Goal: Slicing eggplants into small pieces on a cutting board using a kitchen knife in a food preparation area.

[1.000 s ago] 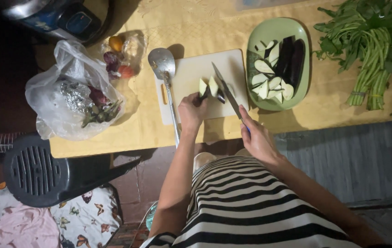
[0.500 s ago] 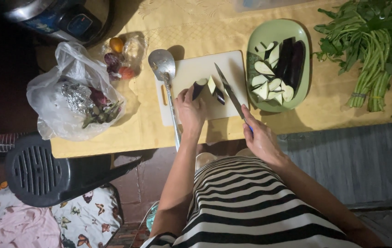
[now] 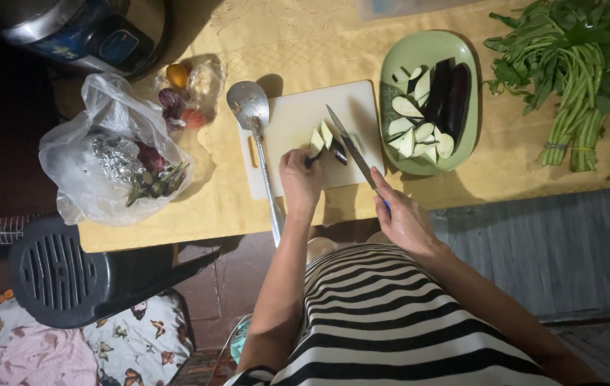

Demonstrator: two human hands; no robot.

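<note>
Eggplant pieces lie on the white cutting board, about three of them: two pale wedges with the cut face up and one darker bit with purple skin just to their right. One knife is in use, its blade slanting across the board from the upper left down to the right, with the edge touching or just beside the pieces. The left hand reaches up from the near edge of the board, fingers curled forward and pressed onto the near piece to pin it down. The right hand is closed in a fist around the knife handle, a sliver of blue showing between the fingers, wrist bent inward; it sits over the near edge of the table.

One green oval plate rests just right of the board, holding roughly nine or ten pale slices and two long dark eggplant halves. One metal ladle lies along the left side of the board, bowl at the far end, handle running past the left wrist and over the table edge. One bundle of leafy green stalks lies at the far right. One clear plastic bag with foil and vegetables sits to the left, a smaller bag of tomatoes and onions behind it. A dark cooker stands at the far left corner, and one black plastic stool stands below the table.
</note>
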